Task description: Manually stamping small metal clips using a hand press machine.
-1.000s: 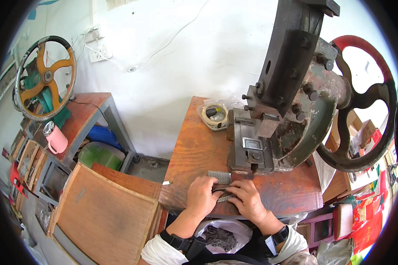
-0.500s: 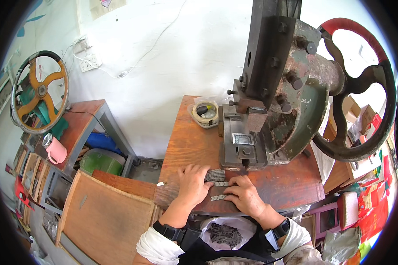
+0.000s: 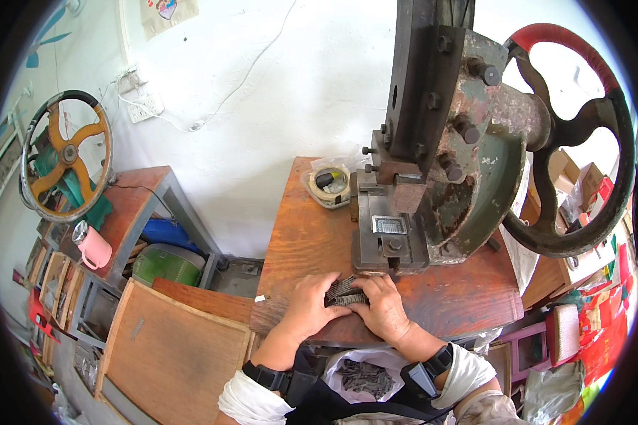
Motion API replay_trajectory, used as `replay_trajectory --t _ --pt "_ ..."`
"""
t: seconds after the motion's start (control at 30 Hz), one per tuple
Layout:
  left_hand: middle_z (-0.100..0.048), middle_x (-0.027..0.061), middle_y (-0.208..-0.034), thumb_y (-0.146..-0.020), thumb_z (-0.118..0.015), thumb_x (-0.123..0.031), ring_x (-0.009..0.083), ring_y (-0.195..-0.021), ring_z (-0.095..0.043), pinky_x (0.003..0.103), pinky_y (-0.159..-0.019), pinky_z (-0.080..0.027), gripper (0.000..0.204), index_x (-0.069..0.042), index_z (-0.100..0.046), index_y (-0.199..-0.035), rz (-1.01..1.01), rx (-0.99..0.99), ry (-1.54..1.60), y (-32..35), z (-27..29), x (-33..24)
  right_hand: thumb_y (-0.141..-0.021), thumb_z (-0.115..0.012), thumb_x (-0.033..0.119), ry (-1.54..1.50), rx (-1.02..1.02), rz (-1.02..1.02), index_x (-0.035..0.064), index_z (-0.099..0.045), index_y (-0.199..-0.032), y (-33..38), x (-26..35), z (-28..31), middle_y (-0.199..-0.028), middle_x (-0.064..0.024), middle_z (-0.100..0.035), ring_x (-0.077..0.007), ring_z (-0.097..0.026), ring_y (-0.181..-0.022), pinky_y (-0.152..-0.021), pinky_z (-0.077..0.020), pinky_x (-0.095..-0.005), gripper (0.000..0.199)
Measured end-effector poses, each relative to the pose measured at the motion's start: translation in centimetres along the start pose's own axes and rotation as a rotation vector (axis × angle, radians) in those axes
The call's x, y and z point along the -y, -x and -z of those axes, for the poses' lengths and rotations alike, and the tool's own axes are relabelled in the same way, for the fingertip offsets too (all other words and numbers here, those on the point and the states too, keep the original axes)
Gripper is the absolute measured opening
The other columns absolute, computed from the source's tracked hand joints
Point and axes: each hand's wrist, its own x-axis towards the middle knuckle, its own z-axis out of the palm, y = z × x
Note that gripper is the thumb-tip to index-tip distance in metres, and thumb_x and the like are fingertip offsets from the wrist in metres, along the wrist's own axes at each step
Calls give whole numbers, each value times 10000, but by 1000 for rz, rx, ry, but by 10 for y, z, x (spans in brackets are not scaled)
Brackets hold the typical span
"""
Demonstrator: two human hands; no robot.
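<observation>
Between my two hands stands a bundle of small grey toothed strips (image 3: 345, 292) on the wooden table, just in front of the hand press. My left hand (image 3: 312, 303) closes on its left side. My right hand (image 3: 384, 306) grips it from the right, fingers curled over the far edge. Parts of the bundle are hidden behind the fingers. Close beyond my hands is the press's metal die block (image 3: 393, 248), which has a patterned silvery plate (image 3: 389, 224) on it. Above that plate hangs the press ram (image 3: 407, 195), apart from it.
A white bag of grey pieces (image 3: 365, 375) sits at the table's near edge, below my hands. The press's large handwheel (image 3: 546, 244) stands at the right. Behind the table's left part lies a tape roll in a clear tray (image 3: 329, 188). A wooden board (image 3: 170, 343) fills the lower left.
My right hand has moved left and up to the bundle. The loose toothed strip that lay nearer me no longer shows separately; both hands now press the strips together.
</observation>
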Motion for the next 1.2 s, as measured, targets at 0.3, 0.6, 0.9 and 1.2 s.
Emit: replay_trajectory --t 0.3,0.6,0.9,1.2 --pt "-643 156 -1035 -657 -784 -96 354 -966 -574 422 -854 -460 559 -49 -579 -1175 60 -4 33 6 1 -4 -717 -737 88 -131 280 -9 36 -592 -1190 -16 -14 3 -1117 -163 -641 -315 -570 -1104 -934 -445 -408 497" --pt "-626 166 -1091 -685 -756 -45 341 -1019 -559 403 -864 -468 554 -9 -567 -1205 -33 -66 -36 23 -6 -9 -724 -745 328 244 255 -24 -15 -516 -1259 19 6 26 -1338 -190 -467 -398 -409 -1230 -1025 -328 -501 675" --pt "-611 166 -1083 -677 -769 -46 350 -1020 -552 412 -871 -458 602 -19 -545 -1236 49 -41 32 23 -3 -13 -789 -667 478 406 494 -69 -72 -352 -1382 16 23 15 -1470 -220 -303 -397 -226 -1385 -1084 -201 -585 868" --pt "-608 156 -986 -616 -829 -162 339 -949 -562 426 -812 -466 580 -31 -617 -1140 63 -125 -136 30 6 -17 -752 -709 141 -35 295 46 73 -584 -1209 0 -4 4 -1195 -116 -584 -340 -490 -1147 -978 -363 -447 479"
